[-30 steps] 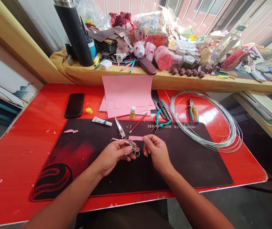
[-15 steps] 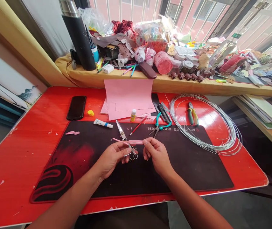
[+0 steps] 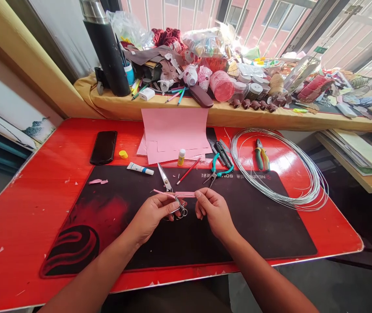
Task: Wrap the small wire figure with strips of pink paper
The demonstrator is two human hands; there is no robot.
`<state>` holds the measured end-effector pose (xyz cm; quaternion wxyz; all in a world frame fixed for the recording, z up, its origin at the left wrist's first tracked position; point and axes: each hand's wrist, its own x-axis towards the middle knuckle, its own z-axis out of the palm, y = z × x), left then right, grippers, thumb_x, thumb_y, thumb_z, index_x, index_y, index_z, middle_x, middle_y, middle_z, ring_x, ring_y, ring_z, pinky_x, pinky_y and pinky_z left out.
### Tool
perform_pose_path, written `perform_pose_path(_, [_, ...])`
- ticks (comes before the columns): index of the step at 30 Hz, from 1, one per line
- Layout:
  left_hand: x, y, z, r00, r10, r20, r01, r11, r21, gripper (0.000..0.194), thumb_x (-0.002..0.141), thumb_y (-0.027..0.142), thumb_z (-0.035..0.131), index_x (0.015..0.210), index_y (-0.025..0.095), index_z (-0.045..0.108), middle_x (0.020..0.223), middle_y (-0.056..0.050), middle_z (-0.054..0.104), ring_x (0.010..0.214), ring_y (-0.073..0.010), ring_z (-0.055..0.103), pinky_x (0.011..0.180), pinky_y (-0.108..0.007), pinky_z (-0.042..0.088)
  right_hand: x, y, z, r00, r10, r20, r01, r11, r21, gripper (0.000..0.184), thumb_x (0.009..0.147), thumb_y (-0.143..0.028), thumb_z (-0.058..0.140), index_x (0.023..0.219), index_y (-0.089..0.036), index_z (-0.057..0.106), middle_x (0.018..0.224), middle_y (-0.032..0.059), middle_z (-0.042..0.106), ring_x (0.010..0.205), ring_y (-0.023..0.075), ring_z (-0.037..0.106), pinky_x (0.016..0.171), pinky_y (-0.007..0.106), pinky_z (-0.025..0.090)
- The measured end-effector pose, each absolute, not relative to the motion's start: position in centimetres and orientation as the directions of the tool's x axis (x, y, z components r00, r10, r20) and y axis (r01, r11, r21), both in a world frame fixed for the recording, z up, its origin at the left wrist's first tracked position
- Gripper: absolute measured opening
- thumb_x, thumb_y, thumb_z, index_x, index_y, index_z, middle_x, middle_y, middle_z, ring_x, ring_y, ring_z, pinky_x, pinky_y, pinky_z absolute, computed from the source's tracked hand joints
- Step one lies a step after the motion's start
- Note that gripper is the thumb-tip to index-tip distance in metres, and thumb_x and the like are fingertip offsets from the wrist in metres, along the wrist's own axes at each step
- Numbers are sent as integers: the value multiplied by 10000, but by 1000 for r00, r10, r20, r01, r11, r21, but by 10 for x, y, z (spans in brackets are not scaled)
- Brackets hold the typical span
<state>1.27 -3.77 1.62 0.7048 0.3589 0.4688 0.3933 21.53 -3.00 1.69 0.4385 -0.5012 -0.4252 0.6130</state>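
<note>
My left hand (image 3: 155,214) is closed on a bent silver wire piece (image 3: 182,210) with coils and loops, one thin arm of which is wrapped in pink paper and points left. Between thumb and fingertips, my right hand (image 3: 213,209) pinches the right end of a narrow pink paper strip (image 3: 186,194). The strip runs level toward the wire piece; whether its left end touches the wire I cannot tell. Just beyond the left fingers lie scissors (image 3: 165,178), their blades pointing away and the handles hidden. A red pencil (image 3: 188,171) lies beyond the strip.
Teal-handled pliers (image 3: 216,167), a coil of wire (image 3: 316,182), green-yellow pliers (image 3: 262,156) and a black utility knife (image 3: 224,153) lie at right. Behind are pink paper sheets (image 3: 175,130) and a small bottle (image 3: 181,157). A glue tube (image 3: 140,168) and phone (image 3: 103,148) lie left.
The pink strip has turned from flatter and broader to a narrower, more edge-on view. The wire piece has rotated slightly in my left fingers. The camera view has shifted a little.
</note>
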Motion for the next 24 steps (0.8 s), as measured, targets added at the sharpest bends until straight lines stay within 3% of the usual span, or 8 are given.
perform_pose_path(8, [12,-39,11,193,885,-424,-321,465,825,353,718,360,936,992,174,813,1022,-94,811,745,-166,687,629,-258,493,214,-31,17,-119,961,-250,-99,-262,-960,378,909,-545,755,819,-192,654,490,-87,452,450,107,484,493,238,337])
perform_pose_path(24, [15,-35,11,180,875,-449,-334,484,809,320,666,365,966,870,158,831,868,-73,765,727,-157,668,595,-238,504,212,-28,13,-125,960,-250,-148,-268,-952,371,916,-537,763,820,-199,646,497,-94,437,450,106,487,489,239,351])
